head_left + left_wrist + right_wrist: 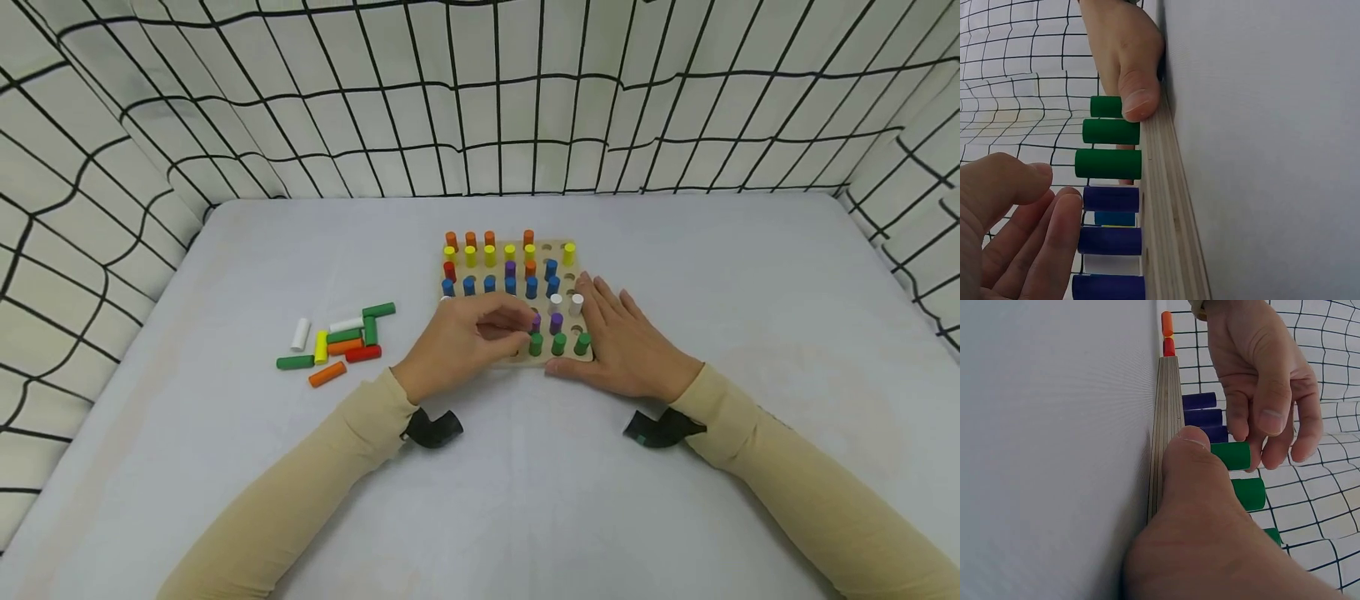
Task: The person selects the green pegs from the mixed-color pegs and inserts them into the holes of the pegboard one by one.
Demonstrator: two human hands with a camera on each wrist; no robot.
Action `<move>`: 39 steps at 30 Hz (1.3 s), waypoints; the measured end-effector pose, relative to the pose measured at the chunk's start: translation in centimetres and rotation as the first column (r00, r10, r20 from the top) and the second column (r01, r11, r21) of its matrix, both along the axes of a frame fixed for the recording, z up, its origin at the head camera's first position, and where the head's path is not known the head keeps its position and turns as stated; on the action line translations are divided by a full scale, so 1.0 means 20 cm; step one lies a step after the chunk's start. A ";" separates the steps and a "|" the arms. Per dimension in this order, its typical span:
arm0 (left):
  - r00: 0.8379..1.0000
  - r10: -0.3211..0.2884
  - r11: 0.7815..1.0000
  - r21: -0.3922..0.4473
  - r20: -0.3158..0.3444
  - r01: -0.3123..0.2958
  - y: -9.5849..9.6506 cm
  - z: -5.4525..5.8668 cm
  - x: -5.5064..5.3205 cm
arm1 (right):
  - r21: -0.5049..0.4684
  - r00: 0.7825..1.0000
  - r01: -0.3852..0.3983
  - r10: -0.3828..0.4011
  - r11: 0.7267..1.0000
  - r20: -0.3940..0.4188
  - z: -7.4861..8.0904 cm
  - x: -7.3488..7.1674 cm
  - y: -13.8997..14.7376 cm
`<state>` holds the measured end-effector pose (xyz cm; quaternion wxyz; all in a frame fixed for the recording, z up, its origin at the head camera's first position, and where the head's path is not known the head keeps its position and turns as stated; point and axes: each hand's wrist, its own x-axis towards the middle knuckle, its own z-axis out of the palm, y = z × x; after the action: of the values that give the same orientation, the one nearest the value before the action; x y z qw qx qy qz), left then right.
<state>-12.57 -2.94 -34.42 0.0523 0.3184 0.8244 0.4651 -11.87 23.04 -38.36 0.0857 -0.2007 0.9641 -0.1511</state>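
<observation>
A wooden pegboard (525, 360) lies on the table, carrying rows of orange, yellow, blue, white, purple and green pegs. Over its near left part is my left hand (476, 337), with loosely bent fingers and nothing between thumb and fingertips. Those fingertips are beside a purple peg (1111, 200) in the left wrist view. My right hand (626, 346) rests at the board's right edge with fingers extended. Its thumb (1191, 456) lies against the near edge, close to a green peg (1232, 456). The left hand hides some of the pegs and holes.
Left of the board lies a loose group of pegs, including a white peg (301, 334), a yellow peg (321, 347), a red peg (363, 353) and an orange peg (327, 374). Black wire mesh (495, 100) stands behind and beside the white table (525, 500).
</observation>
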 end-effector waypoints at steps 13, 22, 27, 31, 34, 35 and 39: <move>0.992 0.105 0.994 0.021 -0.071 -0.103 -0.13 0.08 -0.03 | 0.020 1.000 -0.005 0.004 1.000 0.025 0.02 0.00 0.00; 0.978 0.162 0.987 0.025 -0.132 -0.160 -0.28 0.14 -0.09 | 0.029 1.000 0.003 -0.004 1.000 0.023 0.02 0.01 0.00; 0.962 0.245 0.969 0.022 -0.123 -0.245 -0.37 0.18 -0.11 | 0.038 1.000 0.004 -0.005 0.999 0.018 0.02 0.01 0.00; 0.946 0.308 0.951 0.016 -0.103 -0.308 -0.44 0.20 -0.13 | 0.034 1.000 0.005 -0.005 0.999 0.011 0.02 0.01 0.00; 0.942 0.325 0.945 -0.008 -0.086 -0.327 -0.48 0.19 -0.14 | 0.029 1.000 0.006 -0.006 1.000 0.007 0.02 0.01 0.00; 0.941 0.327 0.944 -0.023 -0.085 -0.330 -0.50 0.19 -0.14 | 0.027 1.000 0.004 -0.004 1.000 0.006 0.02 0.01 0.00; 0.941 0.333 0.938 -0.080 -0.055 -0.336 -0.54 0.17 -0.16 | 0.030 1.000 0.006 -0.006 1.000 0.009 0.02 0.01 0.00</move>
<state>-15.74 -13.79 -31.01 -0.0302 0.1804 0.8870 0.4240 -11.67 23.03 -38.02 0.0925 -0.1957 0.9665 -0.1377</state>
